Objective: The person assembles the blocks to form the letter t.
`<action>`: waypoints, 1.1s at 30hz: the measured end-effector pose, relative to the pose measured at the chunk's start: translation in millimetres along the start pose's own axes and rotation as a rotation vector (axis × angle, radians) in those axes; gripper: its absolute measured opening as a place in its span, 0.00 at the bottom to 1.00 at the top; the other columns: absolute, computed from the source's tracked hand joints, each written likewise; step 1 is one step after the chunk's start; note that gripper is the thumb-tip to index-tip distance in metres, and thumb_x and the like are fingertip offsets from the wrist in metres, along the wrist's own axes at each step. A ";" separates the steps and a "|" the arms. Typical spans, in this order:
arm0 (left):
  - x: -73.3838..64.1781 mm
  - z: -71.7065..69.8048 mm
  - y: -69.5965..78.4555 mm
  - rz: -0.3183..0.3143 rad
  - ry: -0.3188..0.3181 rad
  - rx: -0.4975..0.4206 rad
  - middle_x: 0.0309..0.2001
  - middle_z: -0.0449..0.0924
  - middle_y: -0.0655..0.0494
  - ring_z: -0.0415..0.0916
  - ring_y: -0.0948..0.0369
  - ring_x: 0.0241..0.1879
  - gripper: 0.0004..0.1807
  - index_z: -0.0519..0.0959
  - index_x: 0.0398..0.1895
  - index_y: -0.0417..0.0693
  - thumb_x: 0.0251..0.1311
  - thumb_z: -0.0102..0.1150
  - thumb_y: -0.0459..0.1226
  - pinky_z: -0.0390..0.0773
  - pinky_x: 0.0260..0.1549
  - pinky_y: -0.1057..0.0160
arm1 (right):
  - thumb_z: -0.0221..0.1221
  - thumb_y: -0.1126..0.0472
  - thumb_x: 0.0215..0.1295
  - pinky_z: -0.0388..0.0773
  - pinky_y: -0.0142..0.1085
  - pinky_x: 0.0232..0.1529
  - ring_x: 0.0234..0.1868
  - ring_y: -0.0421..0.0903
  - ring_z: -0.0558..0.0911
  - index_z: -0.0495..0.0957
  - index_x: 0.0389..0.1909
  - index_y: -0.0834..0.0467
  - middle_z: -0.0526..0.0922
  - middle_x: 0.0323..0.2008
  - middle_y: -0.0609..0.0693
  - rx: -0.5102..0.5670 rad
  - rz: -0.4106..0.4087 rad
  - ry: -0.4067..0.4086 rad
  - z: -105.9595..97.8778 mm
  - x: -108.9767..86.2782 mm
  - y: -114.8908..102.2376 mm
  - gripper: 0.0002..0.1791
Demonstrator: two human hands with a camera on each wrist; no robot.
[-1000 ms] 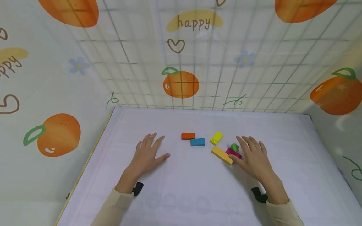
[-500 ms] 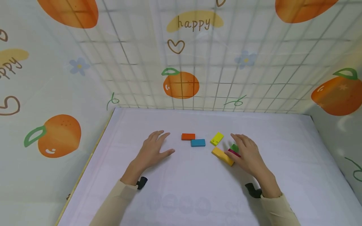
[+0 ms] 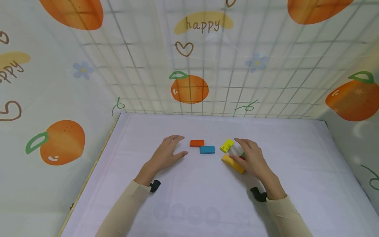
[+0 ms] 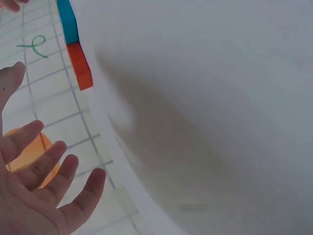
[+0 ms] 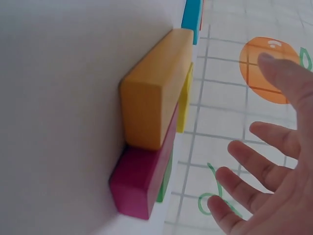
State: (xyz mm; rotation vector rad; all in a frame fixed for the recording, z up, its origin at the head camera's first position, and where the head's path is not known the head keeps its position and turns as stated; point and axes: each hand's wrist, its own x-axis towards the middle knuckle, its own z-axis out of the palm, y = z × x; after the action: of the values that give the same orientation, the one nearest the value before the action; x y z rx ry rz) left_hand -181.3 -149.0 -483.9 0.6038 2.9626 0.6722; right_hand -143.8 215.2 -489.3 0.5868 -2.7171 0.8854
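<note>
My left hand (image 3: 164,155) hovers left of a red-orange block (image 3: 196,143), fingers apart and holding nothing. That block touches a blue block (image 3: 207,150) at its corner. Over the right-hand group my right hand (image 3: 253,159) is spread, also holding nothing. Below it lies a long orange-yellow block (image 3: 232,163), with a bright yellow block (image 3: 227,145) just behind. A magenta block (image 5: 142,183) sits against the orange-yellow one in the right wrist view. Part of a green block (image 5: 165,177) shows behind the magenta. In the head view my right hand mostly covers these last two.
A white cloth-covered table (image 3: 195,187) lies under the blocks. Behind it rises a grid-lined curtain (image 3: 148,82) printed with oranges, and a similar sheet (image 3: 59,98) hangs at the left. Black wrist cameras (image 3: 155,186) sit by both sleeves.
Both hands have moved inward: the left one rightward towards the red-orange block, the right one leftward over the magenta and green blocks. The blocks stay where they were.
</note>
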 end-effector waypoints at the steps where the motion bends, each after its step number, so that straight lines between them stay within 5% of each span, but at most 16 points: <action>1: 2.0 0.2 0.6 0.002 -0.004 -0.013 0.71 0.64 0.50 0.59 0.51 0.70 0.38 0.66 0.73 0.54 0.64 0.63 0.56 0.66 0.64 0.47 | 0.72 0.54 0.59 0.59 0.64 0.60 0.61 0.66 0.68 0.68 0.68 0.61 0.72 0.60 0.64 0.013 0.011 -0.007 0.9 1.7 -1.0 0.39; 13: 23.3 7.5 -0.1 0.002 -0.040 -0.078 0.68 0.67 0.51 0.63 0.53 0.67 0.34 0.69 0.72 0.53 0.65 0.63 0.53 0.66 0.64 0.50 | 0.69 0.48 0.63 0.62 0.59 0.60 0.60 0.62 0.68 0.71 0.68 0.59 0.73 0.59 0.61 0.051 0.127 -0.111 17.1 22.0 -6.4 0.36; 23: 41.7 14.4 0.0 0.007 -0.072 -0.135 0.65 0.70 0.52 0.68 0.55 0.63 0.32 0.71 0.69 0.51 0.65 0.65 0.49 0.68 0.62 0.53 | 0.70 0.53 0.62 0.67 0.53 0.53 0.51 0.57 0.71 0.74 0.64 0.61 0.78 0.50 0.59 0.121 0.091 -0.122 31.2 41.8 -11.8 0.32; 33: 57.5 20.7 2.5 -0.009 -0.149 -0.114 0.61 0.72 0.54 0.71 0.59 0.58 0.29 0.74 0.67 0.52 0.65 0.65 0.48 0.71 0.59 0.57 | 0.68 0.53 0.64 0.67 0.51 0.54 0.53 0.57 0.70 0.75 0.63 0.60 0.77 0.49 0.59 0.181 0.110 -0.216 44.0 54.9 -11.3 0.29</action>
State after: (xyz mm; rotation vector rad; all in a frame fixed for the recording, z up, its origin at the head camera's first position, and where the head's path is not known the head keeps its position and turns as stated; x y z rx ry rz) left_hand -230.8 -116.5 -499.2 0.6029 2.7668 0.7537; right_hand -191.8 163.7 -500.3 0.6036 -2.9051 1.1678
